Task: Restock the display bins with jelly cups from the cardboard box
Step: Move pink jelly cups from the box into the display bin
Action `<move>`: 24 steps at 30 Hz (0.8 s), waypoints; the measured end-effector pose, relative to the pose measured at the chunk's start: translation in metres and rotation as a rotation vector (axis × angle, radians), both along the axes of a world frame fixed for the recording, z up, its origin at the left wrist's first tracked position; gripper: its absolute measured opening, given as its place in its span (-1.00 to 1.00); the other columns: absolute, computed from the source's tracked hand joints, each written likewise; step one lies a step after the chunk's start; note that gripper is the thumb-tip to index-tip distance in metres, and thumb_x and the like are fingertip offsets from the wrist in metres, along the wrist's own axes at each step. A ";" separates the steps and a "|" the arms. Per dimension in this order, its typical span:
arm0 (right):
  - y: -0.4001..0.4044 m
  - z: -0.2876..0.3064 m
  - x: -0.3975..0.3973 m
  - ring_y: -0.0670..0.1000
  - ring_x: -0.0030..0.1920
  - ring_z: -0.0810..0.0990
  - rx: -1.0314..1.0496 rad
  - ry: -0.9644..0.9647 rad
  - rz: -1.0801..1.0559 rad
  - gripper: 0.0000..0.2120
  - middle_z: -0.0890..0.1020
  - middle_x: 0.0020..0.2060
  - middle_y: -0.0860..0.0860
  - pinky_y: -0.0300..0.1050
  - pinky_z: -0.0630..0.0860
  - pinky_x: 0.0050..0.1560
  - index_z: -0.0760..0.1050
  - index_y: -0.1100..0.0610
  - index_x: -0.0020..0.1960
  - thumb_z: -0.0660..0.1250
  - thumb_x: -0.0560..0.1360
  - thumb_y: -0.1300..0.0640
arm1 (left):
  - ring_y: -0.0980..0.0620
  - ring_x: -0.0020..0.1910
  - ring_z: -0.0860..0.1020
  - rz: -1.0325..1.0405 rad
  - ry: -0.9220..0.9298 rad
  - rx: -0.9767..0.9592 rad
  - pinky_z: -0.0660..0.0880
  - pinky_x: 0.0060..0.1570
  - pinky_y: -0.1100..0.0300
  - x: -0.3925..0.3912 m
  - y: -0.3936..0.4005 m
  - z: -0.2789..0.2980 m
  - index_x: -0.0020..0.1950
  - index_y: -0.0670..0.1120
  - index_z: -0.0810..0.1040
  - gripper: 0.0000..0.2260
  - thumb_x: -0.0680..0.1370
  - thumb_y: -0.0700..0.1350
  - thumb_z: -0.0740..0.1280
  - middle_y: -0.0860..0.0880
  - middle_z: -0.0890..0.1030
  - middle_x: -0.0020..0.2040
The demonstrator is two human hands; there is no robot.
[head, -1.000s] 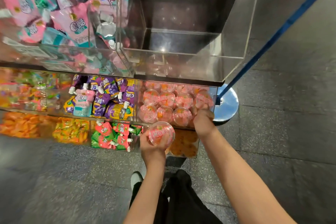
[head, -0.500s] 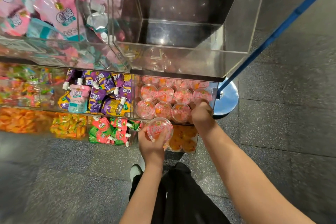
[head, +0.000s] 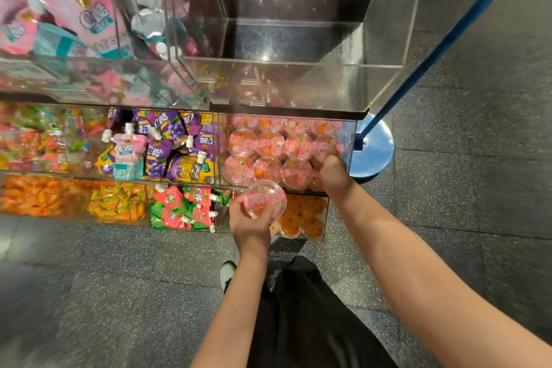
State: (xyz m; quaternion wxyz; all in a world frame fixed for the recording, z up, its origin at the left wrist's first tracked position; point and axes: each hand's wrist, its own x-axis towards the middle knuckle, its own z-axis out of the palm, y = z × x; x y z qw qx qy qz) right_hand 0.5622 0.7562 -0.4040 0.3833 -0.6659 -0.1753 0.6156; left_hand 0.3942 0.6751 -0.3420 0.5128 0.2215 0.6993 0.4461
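The left hand [head: 249,225] holds one pink jelly cup [head: 264,199] from below, with its fingers curled around the sides. The cup sits just in front of the front edge of the pink cup bin [head: 349,134], lid facing up.

The right hand [head: 331,173] is inside that bin, at its right front corner. Its fingers are curled down among the cups there. It seems to be pushing or setting a cup into place, but the fingers are hidden, so I cannot tell if it holds one.

To do this step well, the right hand should make a flat gap in the front row first. Then the left hand can lift its cup over the front edge and set it down lid up, like the others.

The bin looks nearly full. The cups in it [head: 270,145] touch each other in neat rows. The only free spot seems to be the right front corner, near the right wall.

The clear bin above [head: 385,81] sticks out over this one, so hands must go in low. Below is a bin of orange cups [head: 301,218]. A blue pole base [head: 375,148] stands close on the right. The cardboard box is not in view.
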 end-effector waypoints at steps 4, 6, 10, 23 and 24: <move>-0.004 0.034 0.013 0.12 0.06 0.60 -0.158 0.287 -0.176 -0.76 0.61 0.08 0.12 0.11 0.57 0.07 0.50 0.14 0.14 0.25 0.58 0.00 | -0.17 0.08 0.56 -0.009 -0.066 0.014 0.59 0.00 -0.14 0.008 -0.001 0.012 0.14 -0.17 0.44 -0.49 0.26 -0.13 0.54 -0.23 0.52 0.15; -0.025 0.052 0.018 0.09 0.12 0.60 -0.172 0.186 -0.087 -0.71 0.59 0.14 0.11 0.01 0.56 0.09 0.47 0.19 0.21 0.34 0.54 0.09 | -0.15 0.12 0.55 -0.019 -0.140 0.027 0.54 0.07 -0.20 0.018 -0.002 0.016 0.21 -0.16 0.42 -0.37 0.21 -0.01 0.51 -0.20 0.52 0.16; -0.087 0.083 -0.005 -0.01 -0.17 0.66 -0.070 0.216 0.148 -0.66 0.69 -0.13 0.05 -0.16 0.51 -0.24 0.57 0.10 0.11 0.37 0.45 -0.09 | 0.01 -0.09 0.57 -0.098 -0.228 -0.043 0.59 -0.06 0.07 0.042 -0.003 0.025 0.10 -0.04 0.46 -0.61 0.35 0.04 0.43 0.00 0.58 -0.06; -0.111 0.063 -0.019 -0.01 -0.33 0.55 -0.055 0.134 -0.223 -0.65 0.60 -0.37 0.03 -0.22 0.46 -0.32 0.58 0.24 -0.10 0.31 0.53 -0.08 | 0.18 -0.14 0.56 -0.569 0.006 0.161 0.49 -0.10 0.18 0.063 -0.005 -0.002 0.05 -0.18 0.51 -0.67 0.68 -0.02 0.04 -0.08 0.59 -0.12; -0.110 0.059 -0.016 0.00 -0.24 0.62 -0.056 0.139 -0.267 -0.66 0.66 -0.27 0.06 -0.19 0.51 -0.24 0.59 0.27 -0.03 0.30 0.55 -0.03 | 0.07 0.00 0.56 -0.615 0.041 0.148 0.48 0.03 0.04 0.064 -0.002 -0.005 0.17 -0.17 0.49 -0.63 0.67 0.04 0.02 -0.12 0.60 0.01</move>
